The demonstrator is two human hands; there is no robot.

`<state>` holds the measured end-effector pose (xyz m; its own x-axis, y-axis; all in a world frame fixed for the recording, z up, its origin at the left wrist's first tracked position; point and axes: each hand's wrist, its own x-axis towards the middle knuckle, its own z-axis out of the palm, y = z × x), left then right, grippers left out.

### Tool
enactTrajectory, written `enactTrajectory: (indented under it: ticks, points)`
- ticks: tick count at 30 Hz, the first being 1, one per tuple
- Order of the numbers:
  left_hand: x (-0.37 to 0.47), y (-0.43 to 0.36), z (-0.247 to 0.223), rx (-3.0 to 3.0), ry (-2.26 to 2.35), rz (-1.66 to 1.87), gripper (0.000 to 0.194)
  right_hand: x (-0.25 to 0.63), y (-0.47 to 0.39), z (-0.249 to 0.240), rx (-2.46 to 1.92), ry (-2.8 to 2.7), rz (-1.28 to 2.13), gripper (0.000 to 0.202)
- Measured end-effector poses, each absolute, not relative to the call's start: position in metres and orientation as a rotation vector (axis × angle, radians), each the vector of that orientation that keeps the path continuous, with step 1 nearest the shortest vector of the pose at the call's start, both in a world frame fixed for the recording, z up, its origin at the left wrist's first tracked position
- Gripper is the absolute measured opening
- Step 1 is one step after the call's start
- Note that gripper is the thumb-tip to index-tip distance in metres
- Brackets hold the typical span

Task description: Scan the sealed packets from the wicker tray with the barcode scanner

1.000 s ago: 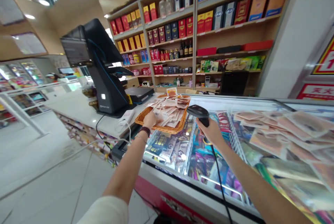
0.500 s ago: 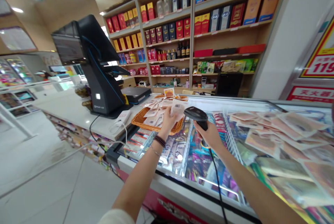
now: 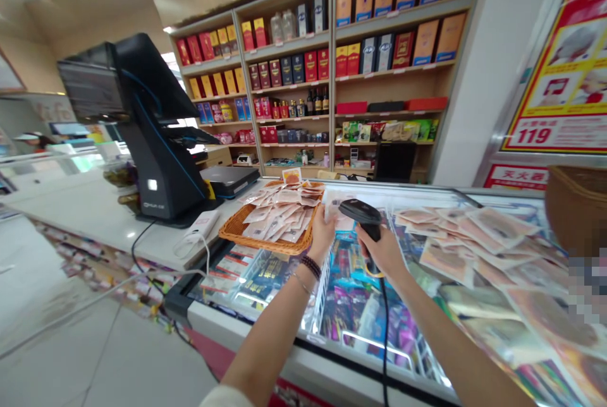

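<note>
My right hand (image 3: pixel 385 251) grips a black barcode scanner (image 3: pixel 361 213) by its handle, and its cable hangs down along my forearm. My left hand (image 3: pixel 323 230) holds a small pale snack packet (image 3: pixel 337 203) up just left of the scanner head. Both hands hover over the glass lid of a chest freezer (image 3: pixel 360 344). A woven basket (image 3: pixel 241 234) with several similar packets sits to the left of my left hand.
A black point-of-sale terminal (image 3: pixel 152 135) stands on the white counter (image 3: pixel 85 217) at left, with a cabled white device (image 3: pixel 199 227) beside it. Many flat packets (image 3: pixel 478 249) lie on the freezer lid at right. Shelves of boxes and bottles (image 3: pixel 322 66) fill the back wall.
My left hand took a packet from the basket, lifted it and brought it right, in front of the scanner. The view has shifted to the right.
</note>
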<state>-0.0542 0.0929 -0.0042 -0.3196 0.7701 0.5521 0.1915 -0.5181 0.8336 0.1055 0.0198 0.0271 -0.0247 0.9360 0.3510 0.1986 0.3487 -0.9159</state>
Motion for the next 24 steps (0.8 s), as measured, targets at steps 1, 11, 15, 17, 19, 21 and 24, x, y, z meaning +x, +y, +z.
enactTrajectory:
  ticks: [1, 11, 15, 17, 19, 21, 24]
  points:
    - [-0.053, 0.093, -0.006, 1.491, 1.239, 1.892, 0.030, 0.106, 0.020, 0.027, -1.082, -1.492, 0.833, 0.046]
    - [-0.041, 0.099, -0.011, 1.474, 1.305, 1.853, 0.024, 0.137, 0.009, 0.033, -1.198, -1.482, 0.809, 0.043]
    - [-0.024, 0.107, -0.014, 1.497, 1.251, 1.812, 0.022, 0.160, 0.002, 0.039, -1.246, -1.484, 0.749, 0.044]
    - [-0.014, 0.111, -0.015, 1.493, 1.249, 1.806, 0.021, 0.169, -0.001, 0.041, -1.284, -1.494, 0.716, 0.044]
    - [-0.006, 0.114, -0.015, 1.491, 1.273, 1.811, 0.022, 0.176, -0.005, 0.041, -1.296, -1.507, 0.710, 0.042]
    - [0.001, 0.116, -0.016, 1.501, 1.294, 1.808, 0.023, 0.181, -0.008, 0.041, -1.298, -1.508, 0.712, 0.040]
    - [0.007, 0.116, -0.015, 1.511, 1.307, 1.786, 0.024, 0.187, -0.012, 0.039, -1.301, -1.489, 0.701, 0.039]
